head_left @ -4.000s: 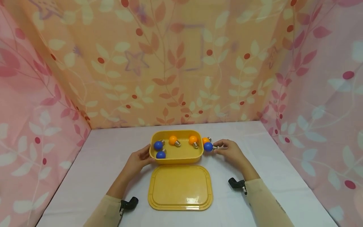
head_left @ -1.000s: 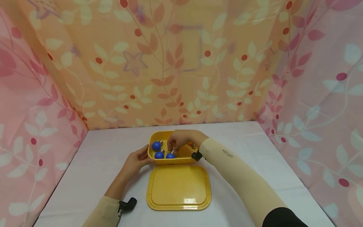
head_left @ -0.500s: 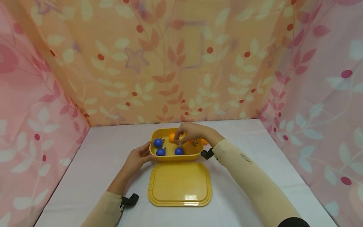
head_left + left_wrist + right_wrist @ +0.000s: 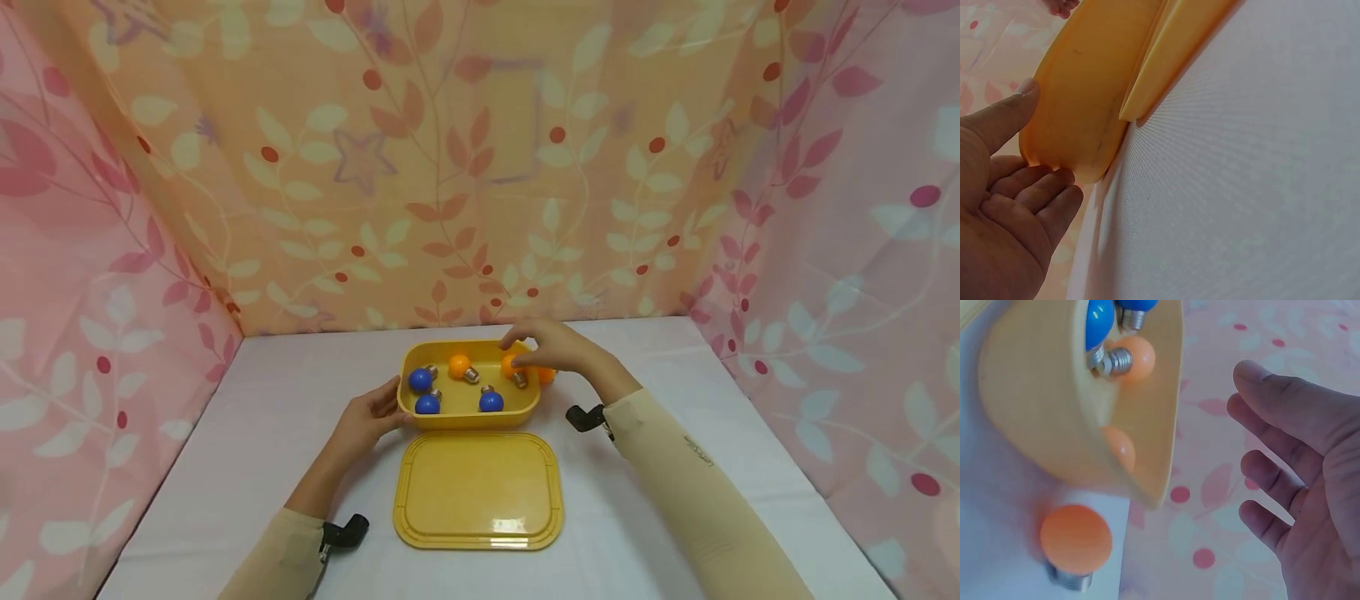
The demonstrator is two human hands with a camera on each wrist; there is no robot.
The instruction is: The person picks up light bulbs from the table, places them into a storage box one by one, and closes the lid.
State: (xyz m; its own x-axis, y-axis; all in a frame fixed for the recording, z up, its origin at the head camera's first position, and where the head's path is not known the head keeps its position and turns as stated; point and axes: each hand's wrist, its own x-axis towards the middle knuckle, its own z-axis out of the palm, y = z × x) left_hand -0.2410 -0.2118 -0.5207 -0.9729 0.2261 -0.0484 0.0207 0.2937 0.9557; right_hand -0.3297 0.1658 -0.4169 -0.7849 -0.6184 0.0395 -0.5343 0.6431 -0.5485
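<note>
A yellow plastic box (image 4: 468,420) sits on the white cloth, uncovered. Inside lie blue light bulbs (image 4: 491,402) with metal screw bases, one at the front right and two at the left, plus two orange bulbs (image 4: 459,367) toward the back. My left hand (image 4: 366,418) holds the box's left end, thumb and fingers on either side of it, as the left wrist view shows. Over the right end hovers my right hand (image 4: 558,346), fingers spread and holding nothing. Outside the box's right wall lies another orange bulb (image 4: 1076,539).
The flat yellow lid (image 4: 477,492) lies just in front of the box. Patterned fabric walls (image 4: 465,167) close in the back and both sides of the white-covered table (image 4: 285,375). Black wrist devices (image 4: 347,532) stick out from both sleeves.
My right hand carried a blue bulb from outside the right wall into the box, let go of it at the front, then drew back up and right. The left hand stayed on the box.
</note>
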